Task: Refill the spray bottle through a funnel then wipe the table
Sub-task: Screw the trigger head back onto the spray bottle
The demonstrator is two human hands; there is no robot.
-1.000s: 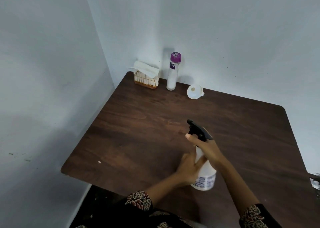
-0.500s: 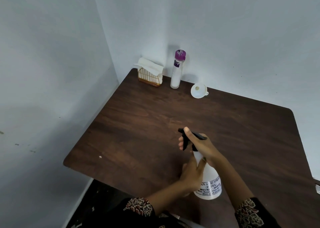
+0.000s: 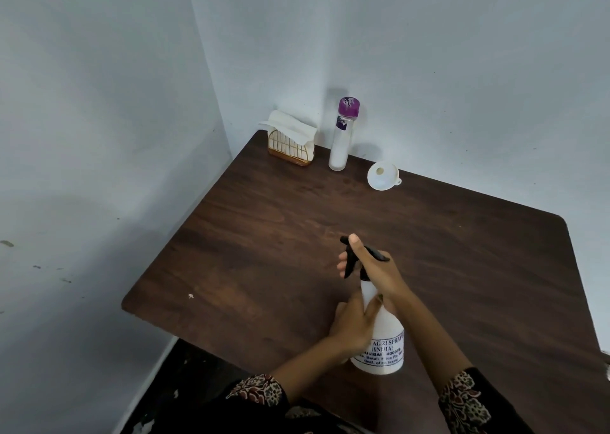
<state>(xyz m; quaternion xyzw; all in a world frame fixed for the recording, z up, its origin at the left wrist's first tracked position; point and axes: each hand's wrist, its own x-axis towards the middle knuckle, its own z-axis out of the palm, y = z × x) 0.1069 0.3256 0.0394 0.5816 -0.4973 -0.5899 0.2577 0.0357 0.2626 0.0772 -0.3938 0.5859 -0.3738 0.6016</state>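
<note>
- Fingers of the right hand [image 3: 369, 268] curl around the black spray head [image 3: 358, 257], thumb lying along its top; the left hand [image 3: 355, 324] wraps the white body of the spray bottle [image 3: 383, 338] just below the neck.
- Standing upright, the spray bottle sits on the near part of the table [image 3: 264, 235], close to the front edge.
- It looks like light, slightly flexible plastic, smooth enough to slip, so holding the body low while twisting at the collar seems the sound grip; squeezing hard could dent it.
- Judging by the grip, the head is being unscrewed, and filling has not begun.
- Well apart, toward the far corner, lie the white funnel [image 3: 383, 176] on its side, a tall bottle with a purple cap [image 3: 341, 136], and a wire holder with paper napkins [image 3: 290, 143].
- Nothing stands between the hands and those things; only a small white speck [image 3: 190, 296] lies near the left edge.
</note>
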